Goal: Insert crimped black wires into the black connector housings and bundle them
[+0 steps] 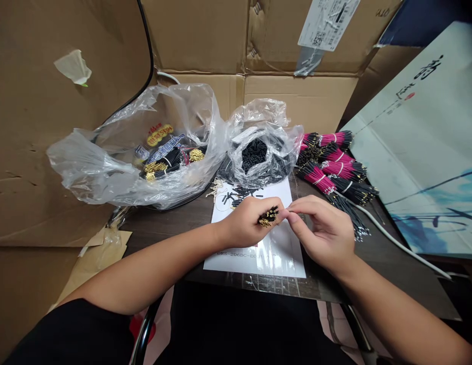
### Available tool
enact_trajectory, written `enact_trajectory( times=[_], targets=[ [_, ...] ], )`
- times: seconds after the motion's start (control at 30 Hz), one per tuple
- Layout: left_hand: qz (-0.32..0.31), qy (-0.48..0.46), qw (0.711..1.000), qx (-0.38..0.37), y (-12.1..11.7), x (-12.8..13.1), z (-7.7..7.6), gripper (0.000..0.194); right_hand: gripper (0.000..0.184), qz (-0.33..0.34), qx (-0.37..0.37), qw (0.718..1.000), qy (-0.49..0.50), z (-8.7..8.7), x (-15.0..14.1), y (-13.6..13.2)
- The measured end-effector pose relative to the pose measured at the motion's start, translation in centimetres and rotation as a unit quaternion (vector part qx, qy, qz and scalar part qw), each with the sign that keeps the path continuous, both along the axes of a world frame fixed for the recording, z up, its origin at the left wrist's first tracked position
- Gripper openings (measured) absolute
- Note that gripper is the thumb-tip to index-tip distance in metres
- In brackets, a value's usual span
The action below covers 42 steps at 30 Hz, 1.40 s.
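My left hand [246, 222] is closed around a bundle of black wires [269, 216] whose gold-coloured ends poke out at the top of the fist. Beside it, my right hand [324, 230] pinches something small and thin against the left thumb; the fingertips hide most of it. Under both hands lies a printed white sheet [254, 264]. Short black tube pieces [236, 195] are scattered on the sheet's far part, next to some pale rubber bands or strings [217, 188]. Just beyond, a clear bag [254, 154] holds many more black tube pieces.
A large clear plastic bag [106, 175] with gold-tipped wire bundles stands at the left. Pink and black wire bundles [336, 165] are piled at the right, near a white cable [395, 241]. Cardboard walls [197, 40] and a painted panel [414, 126] enclose the dark table [159, 228].
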<state>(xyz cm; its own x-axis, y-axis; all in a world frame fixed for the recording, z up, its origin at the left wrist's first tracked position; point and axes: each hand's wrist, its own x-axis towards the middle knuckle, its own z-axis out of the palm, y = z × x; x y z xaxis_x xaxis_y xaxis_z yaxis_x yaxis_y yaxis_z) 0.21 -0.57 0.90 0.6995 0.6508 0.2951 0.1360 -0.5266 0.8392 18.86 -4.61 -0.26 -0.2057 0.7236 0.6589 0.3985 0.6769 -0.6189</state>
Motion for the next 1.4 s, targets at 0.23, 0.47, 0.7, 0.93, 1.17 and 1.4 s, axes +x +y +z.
enact_trajectory(
  times=[0.23,0.47,0.7,0.93,1.17,1.4],
  targets=[
    [0.007,-0.007,0.999,0.038,0.0,-0.1,-0.6,0.023,0.024,0.002,0.028,0.998,-0.057,0.1,0.3,0.1],
    [0.014,0.018,0.996,0.091,-0.1,-0.2,-0.7,0.019,0.021,-0.029,0.047,0.998,-0.013,-0.1,-0.1,0.0],
    [0.029,0.049,0.99,0.129,0.1,-0.3,-0.7,0.024,0.018,-0.056,0.02,0.997,0.056,-0.3,-0.6,-0.4],
    [0.043,0.064,0.985,0.153,0.3,-0.5,-1.0,0.009,0.035,-0.018,0.131,0.99,0.043,-0.3,-0.3,-1.5],
    [0.064,0.095,0.968,0.223,0.5,-0.4,-1.6,0.015,0.047,0.046,0.174,0.98,-0.085,0.2,0.0,-2.0],
    [0.069,0.11,0.959,0.25,0.7,-0.3,-1.5,0.022,0.045,0.02,0.209,0.971,-0.113,0.0,0.3,-2.0]
  ],
)
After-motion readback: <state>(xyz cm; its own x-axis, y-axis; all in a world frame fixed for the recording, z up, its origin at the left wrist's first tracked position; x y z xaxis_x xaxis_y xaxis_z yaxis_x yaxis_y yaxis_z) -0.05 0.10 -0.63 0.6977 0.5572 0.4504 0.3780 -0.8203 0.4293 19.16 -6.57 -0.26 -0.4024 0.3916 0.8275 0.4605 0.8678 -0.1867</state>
